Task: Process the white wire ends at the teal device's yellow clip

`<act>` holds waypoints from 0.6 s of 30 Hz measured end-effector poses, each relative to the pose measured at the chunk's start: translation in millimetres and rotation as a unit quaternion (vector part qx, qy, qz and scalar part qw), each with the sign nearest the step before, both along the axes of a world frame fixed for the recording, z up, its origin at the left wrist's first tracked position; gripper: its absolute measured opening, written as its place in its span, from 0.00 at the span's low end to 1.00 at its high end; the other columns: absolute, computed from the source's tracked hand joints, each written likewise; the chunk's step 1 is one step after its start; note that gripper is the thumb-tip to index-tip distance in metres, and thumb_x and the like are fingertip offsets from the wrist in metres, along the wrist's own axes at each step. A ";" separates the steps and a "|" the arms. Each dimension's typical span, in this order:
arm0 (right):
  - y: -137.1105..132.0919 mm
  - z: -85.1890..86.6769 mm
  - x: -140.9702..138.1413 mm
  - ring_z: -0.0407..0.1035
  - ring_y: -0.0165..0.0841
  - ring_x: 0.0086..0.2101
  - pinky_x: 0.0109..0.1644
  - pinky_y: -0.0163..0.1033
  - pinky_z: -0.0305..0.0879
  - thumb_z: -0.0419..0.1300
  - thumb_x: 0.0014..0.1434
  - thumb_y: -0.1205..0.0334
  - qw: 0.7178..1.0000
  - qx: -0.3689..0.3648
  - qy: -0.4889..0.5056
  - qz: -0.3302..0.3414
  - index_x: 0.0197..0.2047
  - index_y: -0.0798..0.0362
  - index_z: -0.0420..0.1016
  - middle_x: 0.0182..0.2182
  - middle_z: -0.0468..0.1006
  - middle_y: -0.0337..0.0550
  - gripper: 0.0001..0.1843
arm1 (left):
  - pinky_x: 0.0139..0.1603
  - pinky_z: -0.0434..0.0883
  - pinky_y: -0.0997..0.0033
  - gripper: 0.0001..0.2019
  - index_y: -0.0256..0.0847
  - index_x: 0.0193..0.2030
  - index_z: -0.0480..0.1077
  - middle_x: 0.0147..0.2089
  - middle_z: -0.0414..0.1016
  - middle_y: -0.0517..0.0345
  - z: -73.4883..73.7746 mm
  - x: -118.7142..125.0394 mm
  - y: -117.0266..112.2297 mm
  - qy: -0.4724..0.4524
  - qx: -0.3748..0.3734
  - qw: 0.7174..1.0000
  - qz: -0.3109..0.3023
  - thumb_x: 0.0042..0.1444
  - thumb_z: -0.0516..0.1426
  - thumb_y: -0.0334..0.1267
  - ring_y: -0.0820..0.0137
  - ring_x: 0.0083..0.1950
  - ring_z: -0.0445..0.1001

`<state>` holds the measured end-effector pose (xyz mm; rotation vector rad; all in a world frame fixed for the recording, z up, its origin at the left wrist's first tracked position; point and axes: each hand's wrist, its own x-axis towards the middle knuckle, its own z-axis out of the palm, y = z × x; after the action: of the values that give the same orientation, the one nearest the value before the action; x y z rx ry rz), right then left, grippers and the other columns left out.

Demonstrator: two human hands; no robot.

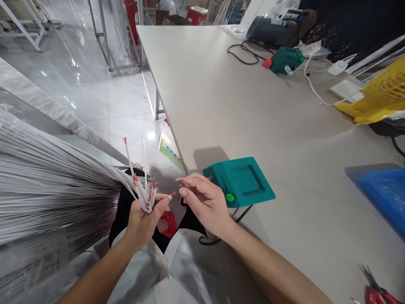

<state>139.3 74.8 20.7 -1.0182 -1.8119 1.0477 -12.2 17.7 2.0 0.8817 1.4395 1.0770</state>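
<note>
My left hand (139, 223) is closed round a bundle of white wires (144, 196) whose stripped copper ends point upward. Between its thumb and forefinger, one wire end (172, 195) sticks out to the right, its bare copper showing. Just right of that tip, my right hand (210, 204) has its thumb and fingers apart, with nothing visible in them. Behind the right hand, at the table's edge, stands a teal device (230, 179) with a green button and a shallow square recess. The hand hides part of the device's left side.
A thick mass of long white wires (57, 177) lies at left. On the pale table (202, 84) are a green device (286, 59), a dark motor (268, 31), a yellow basket (384, 90), a blue tray (384, 190) and red-handled pliers (375, 291). A red stool (167, 223) shows below.
</note>
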 end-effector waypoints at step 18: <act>-5.0 -4.9 -10.2 0.66 0.24 0.24 0.27 0.32 0.66 0.61 0.53 0.63 0.953 -0.208 0.187 0.119 0.29 0.55 0.74 0.31 0.70 0.42 0.05 | 0.21 0.54 0.76 0.05 0.40 0.27 0.74 0.22 0.66 0.63 -16.8 -13.5 -2.8 -0.160 0.018 0.986 -0.035 0.48 0.61 0.38 0.78 0.21 0.57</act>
<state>129.1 69.9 15.8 -0.7728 -1.4538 1.7000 -25.7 14.8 -14.8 0.7391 1.1178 1.1369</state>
